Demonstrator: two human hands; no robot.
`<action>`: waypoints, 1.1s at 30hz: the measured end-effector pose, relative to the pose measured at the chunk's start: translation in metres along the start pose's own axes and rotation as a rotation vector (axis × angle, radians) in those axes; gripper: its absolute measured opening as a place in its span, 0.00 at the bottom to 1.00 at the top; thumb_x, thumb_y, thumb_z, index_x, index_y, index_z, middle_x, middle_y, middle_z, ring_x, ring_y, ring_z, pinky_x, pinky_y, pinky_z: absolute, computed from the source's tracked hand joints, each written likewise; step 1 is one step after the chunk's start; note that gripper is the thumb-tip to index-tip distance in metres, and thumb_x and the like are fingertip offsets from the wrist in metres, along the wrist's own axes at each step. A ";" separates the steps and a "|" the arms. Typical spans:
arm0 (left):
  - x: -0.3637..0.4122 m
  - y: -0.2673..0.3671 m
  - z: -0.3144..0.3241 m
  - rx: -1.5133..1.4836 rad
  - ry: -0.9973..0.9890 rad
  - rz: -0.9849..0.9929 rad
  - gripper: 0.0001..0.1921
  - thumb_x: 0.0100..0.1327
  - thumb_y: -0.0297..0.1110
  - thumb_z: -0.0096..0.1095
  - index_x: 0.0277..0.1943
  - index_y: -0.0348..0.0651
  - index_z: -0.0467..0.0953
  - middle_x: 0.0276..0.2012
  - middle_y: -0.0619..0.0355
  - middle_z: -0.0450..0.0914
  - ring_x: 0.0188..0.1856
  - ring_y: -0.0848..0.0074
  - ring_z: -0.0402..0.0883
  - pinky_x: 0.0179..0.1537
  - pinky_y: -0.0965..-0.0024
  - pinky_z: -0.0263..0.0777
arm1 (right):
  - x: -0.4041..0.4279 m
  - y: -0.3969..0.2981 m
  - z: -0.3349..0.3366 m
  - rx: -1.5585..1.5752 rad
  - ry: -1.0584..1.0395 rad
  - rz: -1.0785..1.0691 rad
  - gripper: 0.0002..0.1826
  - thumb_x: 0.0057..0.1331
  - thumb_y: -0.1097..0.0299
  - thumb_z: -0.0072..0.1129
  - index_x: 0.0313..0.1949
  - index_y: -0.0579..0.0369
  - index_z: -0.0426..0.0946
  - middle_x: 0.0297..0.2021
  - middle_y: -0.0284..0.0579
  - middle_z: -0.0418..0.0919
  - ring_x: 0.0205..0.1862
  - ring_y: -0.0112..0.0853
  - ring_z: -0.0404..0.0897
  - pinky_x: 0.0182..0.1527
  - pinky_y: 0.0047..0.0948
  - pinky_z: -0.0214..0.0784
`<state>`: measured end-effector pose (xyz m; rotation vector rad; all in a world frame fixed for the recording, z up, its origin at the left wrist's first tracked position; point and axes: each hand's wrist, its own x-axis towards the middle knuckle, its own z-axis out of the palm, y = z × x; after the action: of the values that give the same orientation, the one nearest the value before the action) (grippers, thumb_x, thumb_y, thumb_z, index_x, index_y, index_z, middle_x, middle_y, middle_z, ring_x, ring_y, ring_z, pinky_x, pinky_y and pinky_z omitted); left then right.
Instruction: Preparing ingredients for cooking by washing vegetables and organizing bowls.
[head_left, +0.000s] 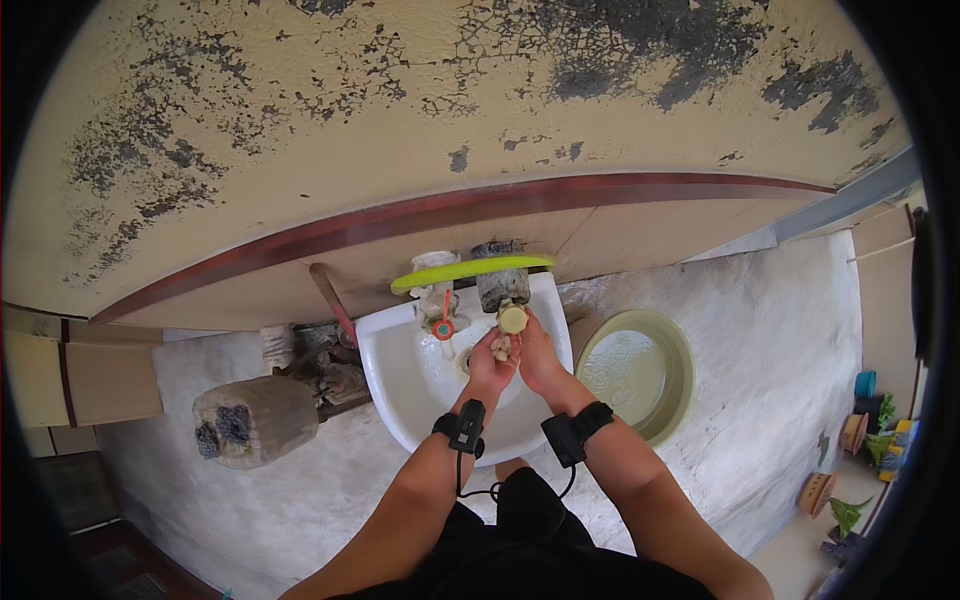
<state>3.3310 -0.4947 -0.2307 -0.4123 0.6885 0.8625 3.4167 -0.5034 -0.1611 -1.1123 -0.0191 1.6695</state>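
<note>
A white washbasin (409, 390) stands against the wall before me, with both my hands over its right half. My left hand (491, 364) is cupped around small pale lumpy pieces (501, 346), too small to identify. Close beside it is my right hand (536, 349), its fingertips next to a round brass-coloured piece (512, 318). That piece sits just below a grey wrapped pipe or tap body (502, 285); whether my right hand grips it cannot be told. To the left is another tap with a red handle (443, 328), its spout over the basin's drain side.
A yellow-green curved strip (472, 271) crosses above both taps. At right stands an olive tub of water (686, 375). Left of the basin lie a cloudy plastic container (259, 420) and a wooden-handled tool (334, 300). Potted plants (817, 495) line the far right.
</note>
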 end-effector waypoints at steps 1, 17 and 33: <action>0.002 -0.001 0.004 -0.007 -0.010 -0.001 0.07 0.63 0.30 0.44 0.39 0.38 0.68 0.31 0.57 0.75 0.31 0.73 0.76 0.30 0.75 0.74 | -0.007 -0.009 0.002 -0.011 -0.001 -0.006 0.22 0.66 0.53 0.35 0.50 0.56 0.64 0.43 0.41 0.69 0.45 0.27 0.68 0.47 0.23 0.60; -0.019 0.038 -0.023 0.308 -0.056 -0.079 0.06 0.57 0.24 0.51 0.39 0.38 0.70 0.29 0.58 0.74 0.26 0.76 0.73 0.25 0.80 0.68 | -0.053 -0.048 0.057 -1.981 0.095 -0.872 0.21 0.51 0.65 0.58 0.46 0.51 0.67 0.36 0.49 0.70 0.39 0.44 0.71 0.39 0.39 0.67; -0.243 0.112 0.010 1.601 -0.195 0.905 0.15 0.61 0.37 0.45 0.45 0.37 0.71 0.45 0.44 0.72 0.49 0.59 0.71 0.51 0.63 0.63 | -0.117 0.130 0.154 -0.061 -0.008 0.007 0.25 0.64 0.46 0.35 0.48 0.52 0.66 0.42 0.45 0.70 0.44 0.38 0.69 0.47 0.39 0.61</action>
<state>3.1337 -0.5558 -0.0606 1.4940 1.1653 0.8739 3.2158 -0.5715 -0.0656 -1.1528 -0.0716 1.6895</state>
